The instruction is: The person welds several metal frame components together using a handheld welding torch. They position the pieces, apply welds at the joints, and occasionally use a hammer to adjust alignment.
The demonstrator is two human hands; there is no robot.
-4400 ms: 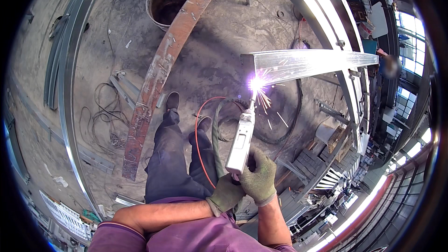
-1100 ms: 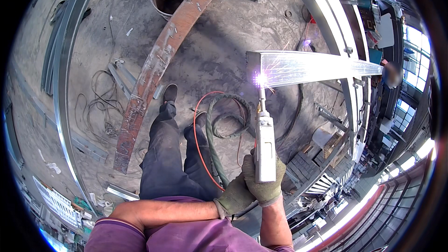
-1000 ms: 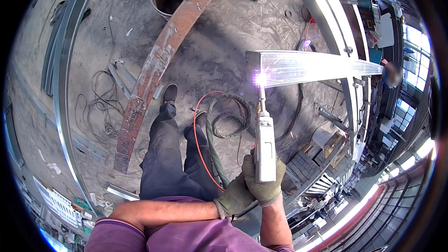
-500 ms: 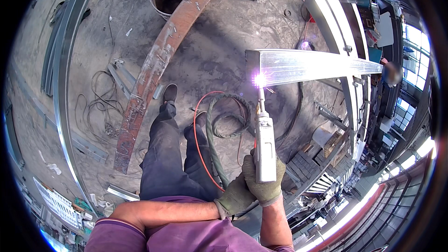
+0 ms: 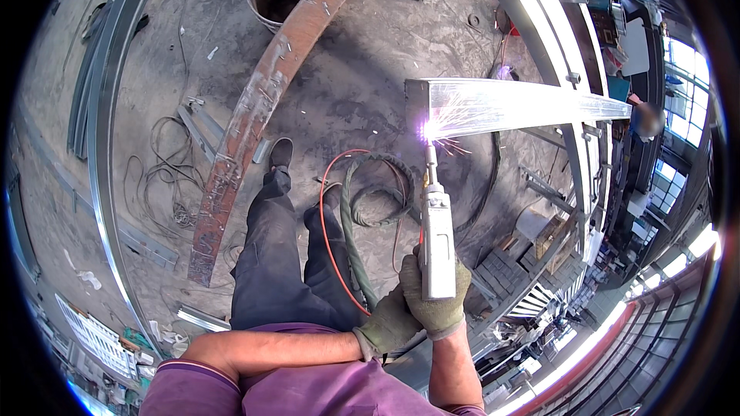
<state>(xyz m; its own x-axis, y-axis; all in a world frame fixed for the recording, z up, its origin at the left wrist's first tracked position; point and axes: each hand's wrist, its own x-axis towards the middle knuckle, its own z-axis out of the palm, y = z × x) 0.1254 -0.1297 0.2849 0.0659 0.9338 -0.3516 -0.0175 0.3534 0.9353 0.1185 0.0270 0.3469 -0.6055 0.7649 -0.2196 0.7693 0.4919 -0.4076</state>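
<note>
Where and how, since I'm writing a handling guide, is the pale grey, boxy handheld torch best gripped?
Likely by the broad near end of the pale grey, boxy torch, coming from the person's side and underneath, as the olive-gloved right hand does. The torch points away from the body, and the slim metal nozzle at its far end has bright sparks at the tip.

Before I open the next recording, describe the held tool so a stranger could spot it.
Find the shiny metal beam at centre-right. Just below its sparking left end, the gloved right hand holds the tool: pale, boxy and straight, unlike the dark coiled hose beside it.
</note>
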